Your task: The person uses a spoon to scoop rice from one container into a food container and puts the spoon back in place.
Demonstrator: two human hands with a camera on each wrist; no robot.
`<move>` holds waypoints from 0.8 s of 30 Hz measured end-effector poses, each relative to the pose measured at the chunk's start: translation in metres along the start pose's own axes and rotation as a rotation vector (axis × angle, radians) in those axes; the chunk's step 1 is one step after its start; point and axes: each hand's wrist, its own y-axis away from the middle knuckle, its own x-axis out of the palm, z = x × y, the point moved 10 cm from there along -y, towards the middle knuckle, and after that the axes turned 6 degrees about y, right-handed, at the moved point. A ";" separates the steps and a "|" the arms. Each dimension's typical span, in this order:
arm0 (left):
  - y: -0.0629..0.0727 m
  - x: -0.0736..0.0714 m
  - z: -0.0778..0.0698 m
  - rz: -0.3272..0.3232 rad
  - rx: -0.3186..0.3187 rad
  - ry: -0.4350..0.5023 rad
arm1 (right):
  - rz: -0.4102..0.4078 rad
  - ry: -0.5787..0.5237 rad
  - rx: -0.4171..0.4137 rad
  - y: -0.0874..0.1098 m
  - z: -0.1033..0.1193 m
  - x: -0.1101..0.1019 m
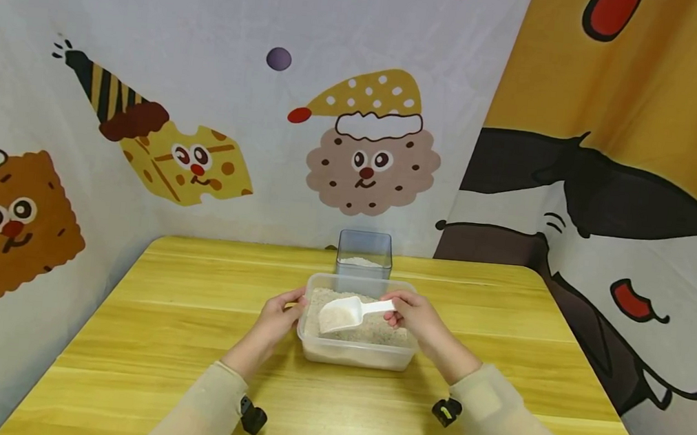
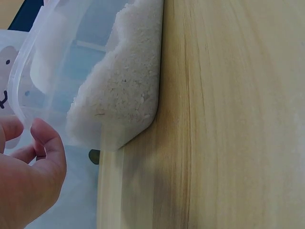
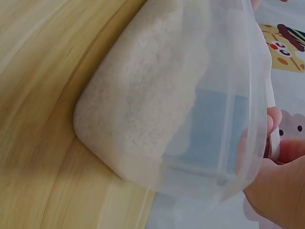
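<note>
A clear plastic container (image 1: 358, 354) of rice (image 1: 379, 331) stands on the table. My left hand (image 1: 278, 315) pinches its rim at the left side; in the left wrist view the thumb and fingers (image 2: 50, 138) meet at the rim's corner. With my right hand (image 1: 417, 317) I grip the handle of a white scoop (image 1: 358, 308), held level over the container with rice in its bowl. The right wrist view shows the fingers round the handle (image 3: 273, 105) behind the container wall, which partly hides them.
Just behind the container stands a bluish clear bin (image 1: 364, 246) with some white grains low inside. Both stand on a wooden table (image 1: 191, 314). A printed cloth (image 1: 227, 41) hangs beyond the table's back edge and at both sides.
</note>
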 end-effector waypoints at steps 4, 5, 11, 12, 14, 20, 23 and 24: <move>0.001 0.000 -0.001 0.005 0.005 0.001 | -0.001 -0.016 -0.006 0.002 0.001 -0.005; 0.000 0.000 -0.001 0.005 0.004 -0.001 | 0.001 -0.017 -0.009 0.002 0.001 -0.007; 0.000 0.000 -0.002 0.001 0.006 0.002 | -0.009 -0.039 0.003 0.005 0.001 -0.017; 0.001 0.000 -0.002 0.000 0.007 0.003 | -0.010 -0.045 0.004 0.006 0.001 -0.018; 0.000 0.000 -0.001 -0.003 0.008 0.003 | -0.007 -0.059 0.001 0.006 0.001 -0.021; 0.000 -0.001 0.000 -0.001 0.007 0.003 | -0.008 -0.097 0.022 0.008 0.000 -0.030; 0.000 -0.001 -0.001 0.006 0.011 -0.005 | -0.011 -0.118 0.039 0.009 0.001 -0.033; 0.000 -0.001 -0.001 0.006 0.007 -0.007 | -0.016 -0.127 0.046 0.009 0.001 -0.035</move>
